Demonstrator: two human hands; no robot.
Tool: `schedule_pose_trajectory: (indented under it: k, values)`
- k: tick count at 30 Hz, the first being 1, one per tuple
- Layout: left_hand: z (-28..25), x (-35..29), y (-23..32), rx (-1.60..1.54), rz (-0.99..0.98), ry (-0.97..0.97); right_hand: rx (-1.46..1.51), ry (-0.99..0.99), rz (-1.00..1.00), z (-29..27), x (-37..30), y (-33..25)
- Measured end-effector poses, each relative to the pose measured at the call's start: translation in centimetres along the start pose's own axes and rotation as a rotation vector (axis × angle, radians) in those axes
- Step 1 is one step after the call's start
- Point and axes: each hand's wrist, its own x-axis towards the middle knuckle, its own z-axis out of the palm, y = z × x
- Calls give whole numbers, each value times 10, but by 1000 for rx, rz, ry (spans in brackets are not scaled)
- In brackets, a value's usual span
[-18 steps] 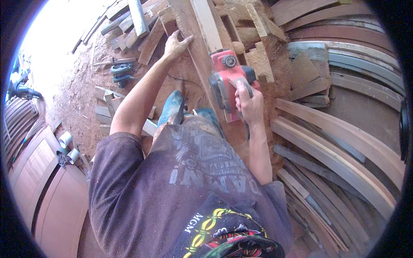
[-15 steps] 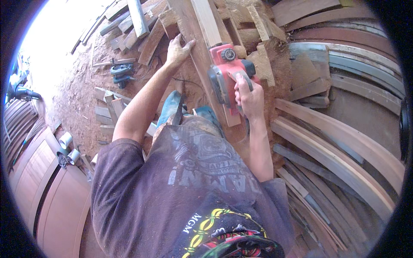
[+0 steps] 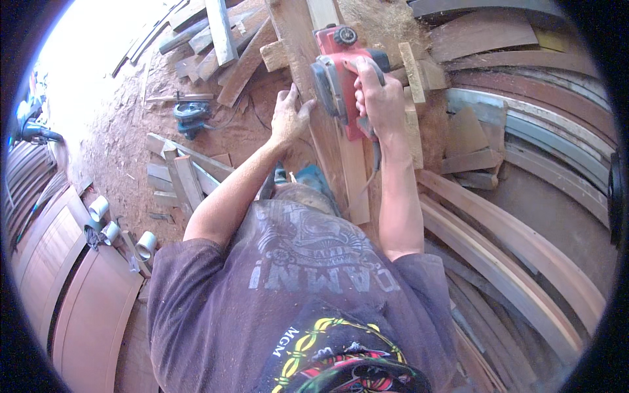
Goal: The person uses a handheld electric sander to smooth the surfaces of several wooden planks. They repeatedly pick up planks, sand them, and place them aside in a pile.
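Note:
My right hand (image 3: 379, 98) is wrapped around the rear handle of a red electric planer (image 3: 336, 73). The planer's black knob points away from me, and its base rests on a narrow pale wood strip (image 3: 354, 180). That strip lies lengthwise along a wider brown plank (image 3: 296, 33). At the plank's left edge is my left hand (image 3: 290, 119), fingers stretched out and thumb apart, touching the wood and gripping nothing. A dark power cord (image 3: 373, 175) trails from the planer's back below my right wrist.
Sawdust covers the ground. A blue power tool (image 3: 190, 118) sits left of my left forearm, near scrap wood (image 3: 180, 171). Long boards (image 3: 511, 255) fan out on the right. White cylinders (image 3: 98, 208) and wooden panels (image 3: 98, 308) lie at lower left.
The planer and my right hand have moved slightly farther up along the strip. My left hand has slid nearer to me along the plank edge. The view has shifted a little.

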Motion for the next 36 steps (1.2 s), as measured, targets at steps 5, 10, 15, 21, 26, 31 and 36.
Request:
schedule_pose_trajectory:
  k: [5,10,15,21,26,31,36]
  values:
    - [-5,-6,10,14,-19,1,33,-30,-74,23,51,-36]
    - [-2,-16,12,40,-10,30,33,-74,-217,46,120,-57]
    - [1,-10,11,43,-7,37,59,-84,-359,64,173,-90]
    - [-8,-12,17,50,-91,-17,226,-63,-394,53,150,-77]
    - [-3,-8,18,50,-75,-7,361,-11,-370,-10,23,-4]
    - [-7,-5,22,75,35,73,213,169,-181,-69,-123,76]
    - [-16,-4,45,452,565,-84,223,387,124,-121,-246,161]
